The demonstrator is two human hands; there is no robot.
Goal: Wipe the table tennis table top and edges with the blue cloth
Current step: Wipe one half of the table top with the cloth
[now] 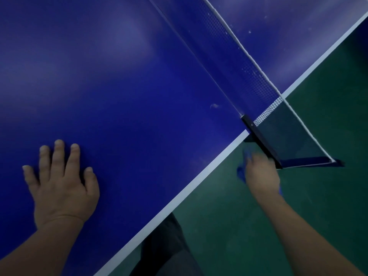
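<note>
head view: right hand (261, 174) is gripping the blue cloth (241, 172) beside the table (139, 86) edge.
left hand (62, 185) is resting flat on top, fingers spread; cloth is hanging near the net clamp (258, 139).

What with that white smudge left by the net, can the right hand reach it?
Probably yes: the right hand, gripping the blue cloth off the edge, is near; nothing covers the smudge.

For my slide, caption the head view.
Left hand flat on table; right hand holds blue cloth near net clamp.
</note>
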